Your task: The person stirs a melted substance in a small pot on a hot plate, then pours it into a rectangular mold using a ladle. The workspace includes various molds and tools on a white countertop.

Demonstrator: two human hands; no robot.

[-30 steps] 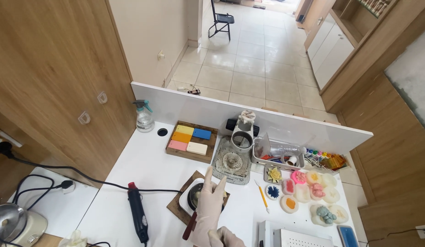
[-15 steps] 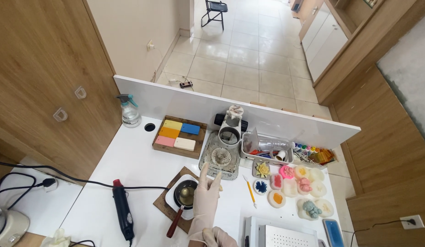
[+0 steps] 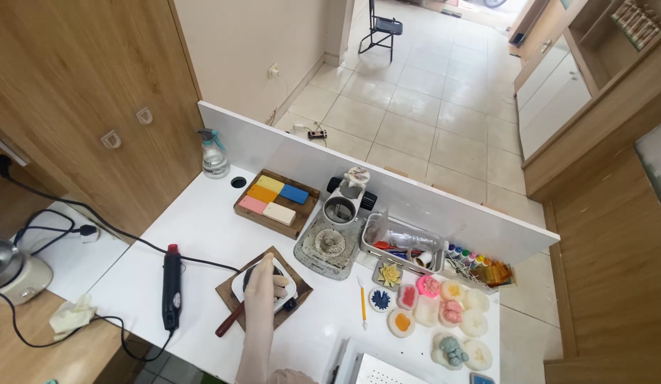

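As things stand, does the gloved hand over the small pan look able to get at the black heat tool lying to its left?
Probably yes. The gloved hand rests at the small pan, and the heat tool lies on bare white desk beside it, with only its cord nearby.

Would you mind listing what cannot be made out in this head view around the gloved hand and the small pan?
- Small pan: its contents are hidden by the gloved hand lying over it.
- Which hand that is: the arm is cut off by the bottom edge.
- Second gloved hand: mostly cut off by the bottom edge.
- White tray: cut off by the bottom edge.
- Small paint bottles: too small to tell apart.
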